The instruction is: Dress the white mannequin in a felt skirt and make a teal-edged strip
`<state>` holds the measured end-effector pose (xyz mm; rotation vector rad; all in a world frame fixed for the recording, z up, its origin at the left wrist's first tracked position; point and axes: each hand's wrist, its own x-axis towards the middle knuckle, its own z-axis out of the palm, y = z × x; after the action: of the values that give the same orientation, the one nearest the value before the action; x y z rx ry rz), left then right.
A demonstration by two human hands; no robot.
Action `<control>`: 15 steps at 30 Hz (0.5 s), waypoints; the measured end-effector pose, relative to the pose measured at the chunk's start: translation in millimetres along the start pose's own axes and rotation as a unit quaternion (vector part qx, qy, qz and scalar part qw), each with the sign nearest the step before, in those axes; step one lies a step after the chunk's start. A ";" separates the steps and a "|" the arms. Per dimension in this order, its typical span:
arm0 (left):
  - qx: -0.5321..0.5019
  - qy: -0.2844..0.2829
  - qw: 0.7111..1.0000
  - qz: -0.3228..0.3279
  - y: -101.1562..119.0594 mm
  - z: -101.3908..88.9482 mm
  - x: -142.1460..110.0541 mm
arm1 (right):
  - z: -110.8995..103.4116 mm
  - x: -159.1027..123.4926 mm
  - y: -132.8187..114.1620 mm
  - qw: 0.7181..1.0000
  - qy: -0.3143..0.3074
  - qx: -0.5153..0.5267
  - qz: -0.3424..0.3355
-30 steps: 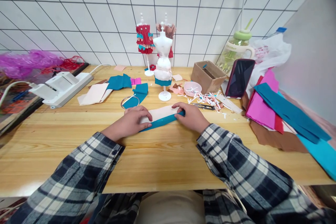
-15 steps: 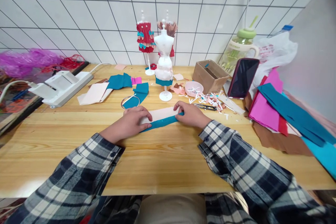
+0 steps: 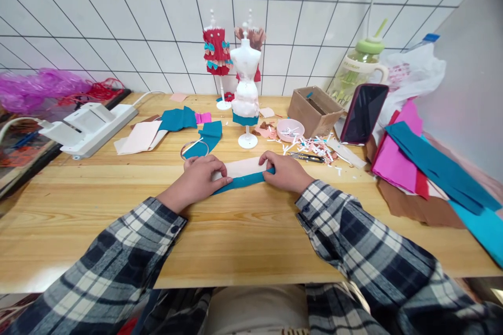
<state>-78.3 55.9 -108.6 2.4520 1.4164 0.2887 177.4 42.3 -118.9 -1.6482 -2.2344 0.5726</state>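
A strip in two layers, pale pink above a teal band (image 3: pixel 244 181), stretches between my hands just over the wooden table (image 3: pixel 251 241); whether it is paper or cloth I cannot tell. My left hand (image 3: pixel 198 178) pinches its left end, thumb along the teal edge. At the right end my right hand (image 3: pixel 286 171) grips it between thumb and fingers. Behind the strip stands a small white mannequin (image 3: pixel 245 70), wrapped at the hips in pale pink with a teal hem. Beyond my left hand lie a ring-shaped band (image 3: pixel 195 150) and a teal piece (image 3: pixel 212 135).
Thread snips (image 3: pixel 308 157) lie among paper scraps near a pink dish (image 3: pixel 290 129) and a cardboard box (image 3: pixel 315 110). A phone (image 3: pixel 363 113) leans at right, beside stacked coloured sheets (image 3: pixel 401 162). At left sits a power strip (image 3: pixel 100 128). A red-dressed mannequin (image 3: pixel 215 52) stands behind.
My left hand has slid slightly right along the strip, its thumb now further in on the teal edge. My right hand keeps its hold. The view has tilted a little.
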 end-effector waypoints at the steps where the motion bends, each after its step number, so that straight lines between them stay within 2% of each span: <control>1: 0.006 0.006 1.000 0.000 -0.6 2.3 0.3 | 0.7 0.0 -0.2 1.000 0.003 0.000 0.000; 7: 0.019 0.020 1.000 0.008 -3.5 7.0 0.3 | 4.2 -0.1 0.0 1.000 0.015 -0.010 -0.001; 13: 0.020 0.009 1.000 0.004 -1.2 4.1 0.5 | 3.4 0.8 2.0 1.000 0.011 0.002 0.007; 15: 0.024 0.019 0.999 0.030 2.5 0.7 0.5 | 3.5 1.0 2.2 1.000 0.010 0.005 0.007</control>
<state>-75.8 55.1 -108.4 2.5447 1.3829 0.3197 177.3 43.3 -123.0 -1.6587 -2.2045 0.5662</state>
